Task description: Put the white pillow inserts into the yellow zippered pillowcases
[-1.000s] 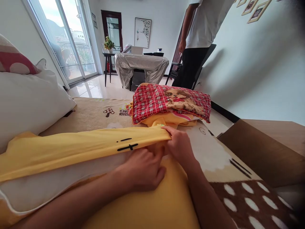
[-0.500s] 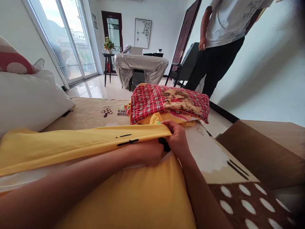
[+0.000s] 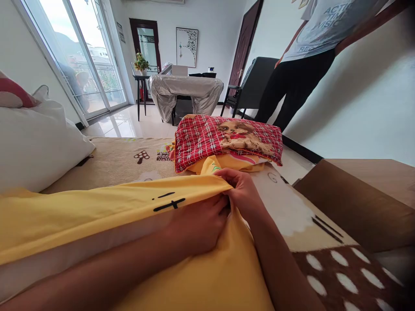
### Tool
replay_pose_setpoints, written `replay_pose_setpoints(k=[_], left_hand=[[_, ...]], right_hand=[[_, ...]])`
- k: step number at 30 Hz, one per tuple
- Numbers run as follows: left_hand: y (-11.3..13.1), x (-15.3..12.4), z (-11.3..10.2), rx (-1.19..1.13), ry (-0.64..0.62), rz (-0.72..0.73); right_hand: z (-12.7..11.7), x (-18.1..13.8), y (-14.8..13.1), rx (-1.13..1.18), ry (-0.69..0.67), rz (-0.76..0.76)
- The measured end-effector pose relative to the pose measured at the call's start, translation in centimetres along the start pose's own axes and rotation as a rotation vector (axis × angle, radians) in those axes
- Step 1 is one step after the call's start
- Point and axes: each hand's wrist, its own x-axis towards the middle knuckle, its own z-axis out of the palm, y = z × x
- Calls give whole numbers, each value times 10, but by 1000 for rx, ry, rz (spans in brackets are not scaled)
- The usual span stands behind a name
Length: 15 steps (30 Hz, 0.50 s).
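Note:
A yellow pillowcase (image 3: 106,203) with black printed marks stretches across the front, its long opening facing me and a pale layer showing inside. My right hand (image 3: 241,190) is closed on the far right corner of that opening, thumb and fingers pinching the edge. Inside the opening, my left hand (image 3: 207,222) is curled into a closed grip just below the right fingers. Its fingertips are tucked into the corner, so what they hold is hidden. Right behind the hands lies a red plaid pillow (image 3: 201,140) with a dog picture, resting on more yellow cloth (image 3: 210,164).
A white pillow (image 3: 39,147) is at the left on the patterned blanket (image 3: 113,160). A brown board-like surface (image 3: 353,198) stands at the right. Beyond are a covered table (image 3: 184,84), a dark chair (image 3: 259,82) and a standing person (image 3: 301,86).
My left hand has pushed further into the corner, close to the right fingers, and the dark gap there has closed. The person in the background has shifted their arms.

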Motion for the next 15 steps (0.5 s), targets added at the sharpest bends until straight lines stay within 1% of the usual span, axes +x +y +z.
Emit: replay_pose_setpoints(k=[2,4,6,11,15], left_hand=[[-2,0,2,-118,-61,-101],[-4,0,3,-185,-120,-189],[-5,0,3,-195,-132,-214],[-6,1,6,-144,-36,-126],[-4,1,5,-97,13,-159]], right_hand=[[1,0,1,-36,42,-26],[2,0,2,-55,69,-50],[3,1,4,-29,58,-45],[0,1,6,57,-64,19],[-7,-2,3,-17,-144,-19]])
